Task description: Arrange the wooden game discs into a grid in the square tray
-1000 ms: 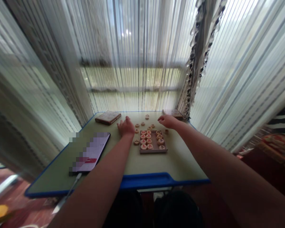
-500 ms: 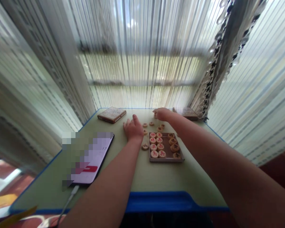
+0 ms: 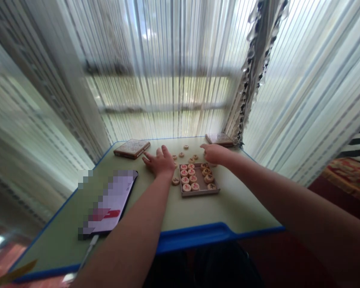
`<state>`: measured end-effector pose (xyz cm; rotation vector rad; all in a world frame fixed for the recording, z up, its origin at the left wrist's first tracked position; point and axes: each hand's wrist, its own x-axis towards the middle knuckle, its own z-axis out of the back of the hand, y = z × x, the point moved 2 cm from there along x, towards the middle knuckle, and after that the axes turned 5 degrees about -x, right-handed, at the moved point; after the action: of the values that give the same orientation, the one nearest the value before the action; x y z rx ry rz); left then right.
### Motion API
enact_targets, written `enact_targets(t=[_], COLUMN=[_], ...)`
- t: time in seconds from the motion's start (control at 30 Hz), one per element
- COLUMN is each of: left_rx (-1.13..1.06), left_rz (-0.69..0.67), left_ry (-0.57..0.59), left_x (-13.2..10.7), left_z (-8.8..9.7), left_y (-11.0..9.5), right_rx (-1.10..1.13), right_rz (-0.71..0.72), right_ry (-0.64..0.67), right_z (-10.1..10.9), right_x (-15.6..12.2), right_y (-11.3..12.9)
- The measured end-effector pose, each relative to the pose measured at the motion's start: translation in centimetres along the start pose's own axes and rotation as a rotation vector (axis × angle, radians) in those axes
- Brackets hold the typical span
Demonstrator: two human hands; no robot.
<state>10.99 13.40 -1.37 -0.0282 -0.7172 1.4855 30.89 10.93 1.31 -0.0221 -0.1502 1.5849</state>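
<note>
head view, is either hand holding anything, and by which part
The left hand is spread, nothing visibly held; for the right hand, it cannot be told.

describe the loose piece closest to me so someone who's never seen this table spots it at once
Start with the pale green, blue-rimmed table and find the shallow open box near its middle. Just outside the box's left wall lies a round, dark-marked loose piece. Of all the loose pieces in view, it lies nearest the table's front edge.
</note>
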Motion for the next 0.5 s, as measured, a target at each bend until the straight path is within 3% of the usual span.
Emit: enact_targets(t=[0.2,0.33,0.5], left_rx=[-0.087,-0.087,-0.057], left_rz=[0.09,0.083,0.078], left_ry=[0.04,0.082,0.115], left_x=[0.2,0.1,0.3], left_z=[-0.1,0.2,0.0], left_y=[0.0,-0.1,-0.1], right_rx=[0.212,0.294,0.345], right_rz=[-0.038,0.033,0.068], right_ry=[-0.319,-0.288,-0.307], right_z=[-1.5,-2.8,-2.7], right_x=[-2.4,-2.0,-2.2], right_y=[-0.2,-1.0,-2.0])
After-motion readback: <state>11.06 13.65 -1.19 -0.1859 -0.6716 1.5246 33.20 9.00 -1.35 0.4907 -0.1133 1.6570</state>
